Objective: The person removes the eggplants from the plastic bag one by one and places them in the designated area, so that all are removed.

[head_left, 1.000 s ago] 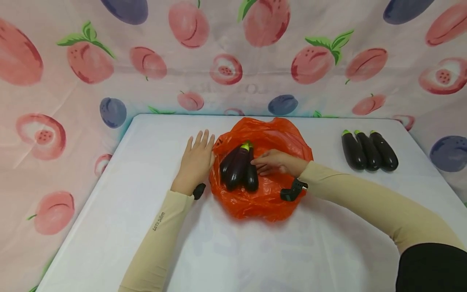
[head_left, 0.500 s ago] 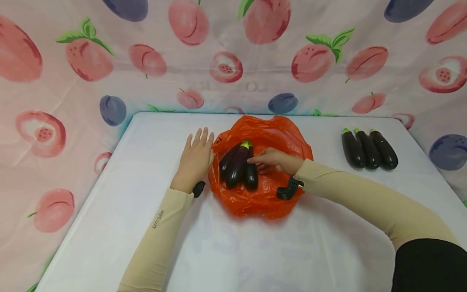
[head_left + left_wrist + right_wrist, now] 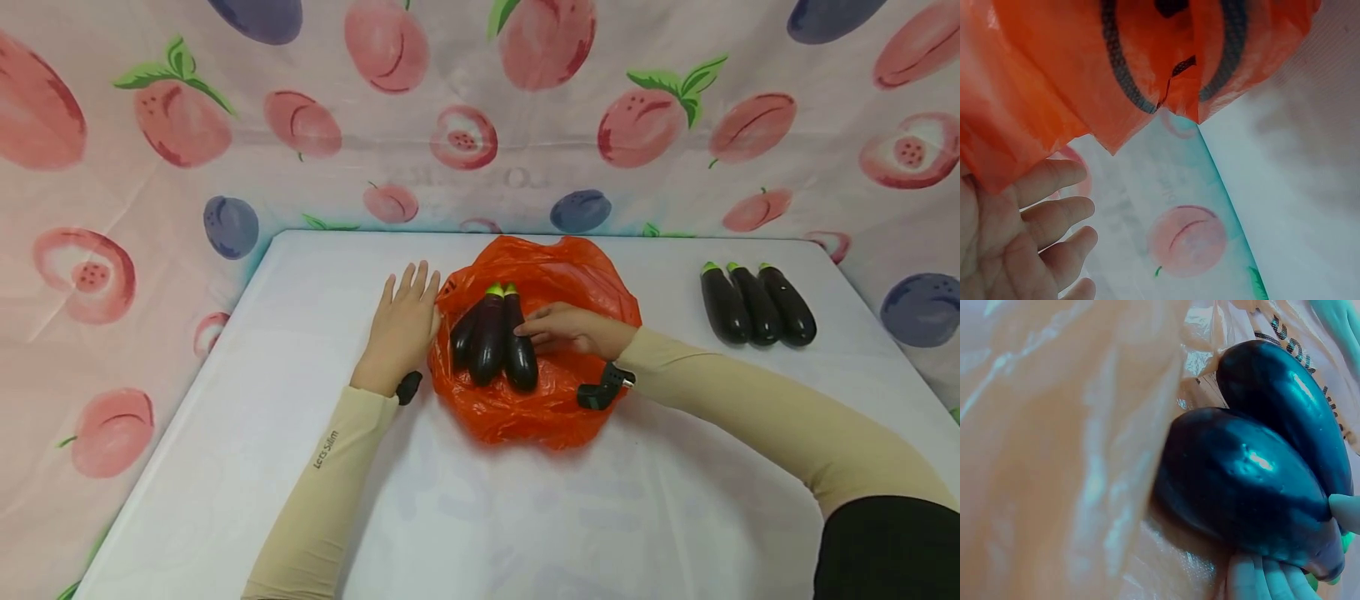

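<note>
An orange-red plastic bag (image 3: 570, 275) lies with its mouth spread on the table. Three dark eggplants rest inside it: a left one (image 3: 462, 337), a middle one (image 3: 489, 342) and a right one (image 3: 521, 362). My right hand (image 3: 573, 329) reaches into the bag and grips the right eggplant. In the right wrist view the thumb (image 3: 1345, 511) lies on that eggplant's upper side, the fingers (image 3: 1266, 578) along its other side. My left hand (image 3: 397, 337) stands at the bag's left edge, fingers straight; in the left wrist view the bag (image 3: 1054, 94) hangs over them.
Three more eggplants (image 3: 756, 308) lie side by side at the right of the white table (image 3: 525, 517). A fruit-print cloth (image 3: 525, 183) hangs behind the table and along its sides.
The right eggplant has shifted slightly right and turned, leaving a gap at its lower end beside the middle one. My right hand has moved slightly right; the left hand stays in place.
</note>
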A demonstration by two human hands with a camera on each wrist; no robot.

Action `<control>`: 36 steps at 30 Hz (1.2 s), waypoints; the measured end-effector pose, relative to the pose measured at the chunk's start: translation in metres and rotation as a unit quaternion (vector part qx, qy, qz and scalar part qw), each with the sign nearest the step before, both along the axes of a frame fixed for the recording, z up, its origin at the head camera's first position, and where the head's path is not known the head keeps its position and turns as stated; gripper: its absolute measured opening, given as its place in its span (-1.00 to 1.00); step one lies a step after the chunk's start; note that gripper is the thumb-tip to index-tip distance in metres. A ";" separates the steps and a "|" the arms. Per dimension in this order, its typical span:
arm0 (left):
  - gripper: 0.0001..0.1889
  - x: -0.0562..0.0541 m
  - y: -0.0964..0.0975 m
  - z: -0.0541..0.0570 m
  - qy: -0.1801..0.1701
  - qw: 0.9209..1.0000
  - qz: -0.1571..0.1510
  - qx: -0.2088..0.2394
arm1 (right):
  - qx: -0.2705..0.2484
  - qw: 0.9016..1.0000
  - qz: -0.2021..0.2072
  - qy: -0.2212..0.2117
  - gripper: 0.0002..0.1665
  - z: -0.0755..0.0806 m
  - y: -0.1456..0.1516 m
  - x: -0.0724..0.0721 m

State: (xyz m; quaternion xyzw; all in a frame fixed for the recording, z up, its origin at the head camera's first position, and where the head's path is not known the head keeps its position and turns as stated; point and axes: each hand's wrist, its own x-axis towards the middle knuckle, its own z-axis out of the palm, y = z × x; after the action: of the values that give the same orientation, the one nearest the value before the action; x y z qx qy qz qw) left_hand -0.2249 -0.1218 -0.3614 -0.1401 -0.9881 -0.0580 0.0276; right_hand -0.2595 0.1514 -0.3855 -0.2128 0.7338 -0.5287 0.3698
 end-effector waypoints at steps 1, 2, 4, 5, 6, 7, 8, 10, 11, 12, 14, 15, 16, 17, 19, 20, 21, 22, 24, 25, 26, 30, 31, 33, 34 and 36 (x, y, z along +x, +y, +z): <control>-0.45 0.000 0.000 0.000 0.001 1.000 0.000 -0.001 | -0.004 1.000 0.001 -0.001 -0.36 0.000 0.000 0.001; -0.45 0.000 0.000 0.000 0.001 1.000 0.000 -0.002 | -0.007 1.000 -0.001 -0.009 -0.37 0.000 -0.001 0.001; -0.45 0.000 0.000 0.001 0.002 1.000 -0.001 -0.003 | 0.014 0.995 -0.070 -0.075 -0.41 0.002 -0.007 0.001; -0.45 0.000 0.000 0.001 0.003 1.000 -0.001 -0.004 | 0.020 0.992 -0.086 -0.091 -0.42 0.002 -0.010 0.000; -0.45 0.000 -0.001 0.001 0.004 1.000 -0.001 -0.004 | 0.026 0.988 -0.104 -0.107 -0.43 0.001 -0.014 -0.001; -0.45 0.000 -0.001 0.001 0.005 1.000 -0.002 -0.004 | 0.033 0.986 -0.117 -0.117 -0.44 0.001 -0.017 -0.002; -0.45 0.000 -0.001 0.000 0.006 1.000 -0.002 -0.003 | 0.040 0.984 -0.122 -0.121 -0.43 0.000 -0.020 -0.004; -0.45 0.000 -0.001 0.000 0.007 1.000 -0.002 -0.002 | 0.053 0.980 -0.136 -0.132 -0.43 0.000 -0.025 -0.006; -0.45 -0.001 -0.001 -0.001 0.008 1.000 -0.001 -0.002 | 0.058 0.978 -0.145 -0.139 -0.41 -0.001 -0.028 -0.007; -0.45 -0.001 -0.001 -0.001 0.008 1.000 -0.001 -0.001 | 0.061 0.976 -0.152 -0.146 -0.40 -0.001 -0.029 -0.008; -0.45 -0.001 -0.001 -0.001 0.007 1.000 -0.001 0.000 | 0.065 0.972 -0.163 -0.159 -0.37 -0.001 -0.032 -0.010; -0.45 -0.001 -0.001 -0.001 0.006 1.000 -0.001 0.002 | 0.063 0.970 -0.167 -0.165 -0.37 -0.001 -0.032 -0.010; -0.45 -0.001 0.000 -0.001 0.005 1.000 0.000 0.002 | 0.062 0.969 -0.171 -0.169 -0.38 -0.001 -0.032 -0.010; -0.44 -0.001 0.000 -0.001 0.004 1.000 0.000 0.002 | 0.059 0.969 -0.169 -0.172 -0.38 0.000 -0.031 -0.010; -0.44 -0.002 0.000 -0.001 0.002 1.000 0.002 0.001 | 0.054 0.969 -0.167 -0.175 -0.38 0.001 -0.028 -0.010; -0.44 -0.002 -0.001 -0.001 0.002 1.000 0.002 0.000 | 0.049 0.970 -0.163 -0.172 -0.39 0.002 -0.026 -0.009; -0.44 -0.002 -0.001 -0.001 0.001 1.000 0.003 0.000 | 0.044 0.972 -0.157 -0.170 -0.40 0.003 -0.024 -0.009; -0.44 -0.002 -0.001 0.000 0.000 1.000 0.003 -0.001 | 0.040 0.974 -0.150 -0.165 -0.40 0.005 -0.021 -0.008; -0.44 -0.002 -0.001 0.000 -0.001 1.000 0.003 -0.002 | 0.029 0.977 -0.138 -0.160 -0.40 0.008 -0.016 -0.007; -0.45 -0.002 -0.001 0.000 -0.001 1.000 0.002 -0.002 | 0.025 0.978 -0.134 -0.159 -0.39 0.009 -0.013 -0.006; -0.45 -0.002 -0.001 0.001 -0.001 1.000 0.002 -0.002 | 0.022 0.979 -0.131 -0.157 -0.40 0.011 -0.011 -0.006; -0.46 -0.001 0.000 0.001 0.001 1.000 -0.002 -0.003 | 0.016 0.976 -0.135 -0.171 -0.37 0.013 -0.005 -0.005; -0.46 -0.001 0.000 0.002 0.001 1.000 -0.003 -0.004 | 0.016 0.975 -0.135 -0.174 -0.36 0.014 -0.004 -0.004; -0.46 0.000 0.000 0.002 0.000 1.000 -0.004 -0.005 | 0.013 0.974 -0.136 -0.179 -0.35 0.015 -0.001 -0.003; -0.46 0.000 0.000 0.001 -0.001 1.000 -0.004 -0.005 | 0.012 0.975 -0.133 -0.179 -0.34 0.017 0.000 -0.002; -0.45 -0.001 0.000 0.001 -0.004 1.000 -0.004 -0.004 | 0.011 0.975 -0.136 -0.177 -0.35 0.020 0.004 0.001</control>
State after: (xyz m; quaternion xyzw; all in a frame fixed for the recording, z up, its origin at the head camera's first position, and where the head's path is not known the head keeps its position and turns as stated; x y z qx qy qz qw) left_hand -0.2258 -0.1220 -0.3604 -0.1436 -0.9879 -0.0544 0.0232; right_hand -0.2588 0.1554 -0.3654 -0.0101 0.6842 -0.5952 0.4213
